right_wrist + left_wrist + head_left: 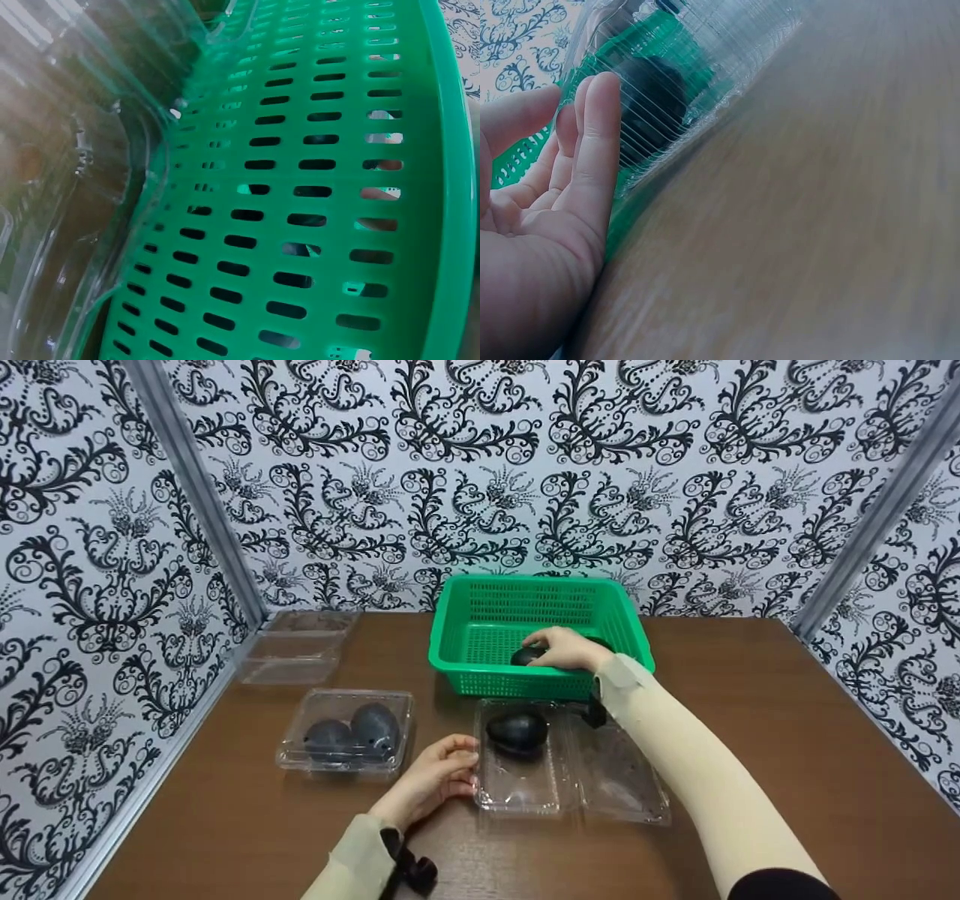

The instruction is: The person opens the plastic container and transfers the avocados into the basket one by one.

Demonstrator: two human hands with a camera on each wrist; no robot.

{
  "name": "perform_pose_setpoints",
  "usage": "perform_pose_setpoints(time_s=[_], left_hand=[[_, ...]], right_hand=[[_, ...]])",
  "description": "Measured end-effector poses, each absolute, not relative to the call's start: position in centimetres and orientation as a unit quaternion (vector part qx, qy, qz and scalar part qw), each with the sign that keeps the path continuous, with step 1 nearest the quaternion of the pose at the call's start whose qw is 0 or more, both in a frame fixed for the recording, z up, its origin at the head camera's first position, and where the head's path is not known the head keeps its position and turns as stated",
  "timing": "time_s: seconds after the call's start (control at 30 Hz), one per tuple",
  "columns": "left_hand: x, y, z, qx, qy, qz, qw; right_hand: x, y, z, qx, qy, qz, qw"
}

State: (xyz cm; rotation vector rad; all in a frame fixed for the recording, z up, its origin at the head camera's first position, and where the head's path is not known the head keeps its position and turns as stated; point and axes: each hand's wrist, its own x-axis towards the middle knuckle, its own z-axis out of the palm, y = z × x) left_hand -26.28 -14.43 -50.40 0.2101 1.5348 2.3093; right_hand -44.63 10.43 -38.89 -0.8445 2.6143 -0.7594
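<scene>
My right hand (566,649) reaches over the front rim into the green basket (487,667) and grips a dark avocado (527,655); another dark shape shows just behind that hand. Below the basket lies an opened clear clamshell box (521,795), its lid (622,780) folded out to the right. One avocado (517,733) sits in the box's far half. At the box's left edge is my left hand (431,776); in the left wrist view its fingers (600,142) are fairly straight against the clear wall. The basket's slotted side (300,187) hides the right hand in the right wrist view.
Left of my left hand stands a closed clamshell (345,697) with two avocados (373,727) inside. More clear plastic boxes (292,649) lie at the table's back left corner. Patterned walls (487,472) enclose the brown table (750,712) at the back and sides.
</scene>
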Motion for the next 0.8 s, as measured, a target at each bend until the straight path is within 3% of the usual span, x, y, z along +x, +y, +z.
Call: perform_pose_setpoints(time_s=[0.53, 0.8], left_hand=[[-26.18, -14.42, -50.33, 0.074, 0.543, 0.817, 0.178], [-26.20, -14.53, -50.31, 0.077, 0.545, 0.814, 0.184]], right_hand=[[-45.32, 10.38, -39.24, -0.282, 0.913, -0.238, 0.176], [-45.33, 10.35, -39.20, -0.269, 0.907, -0.239, 0.218]])
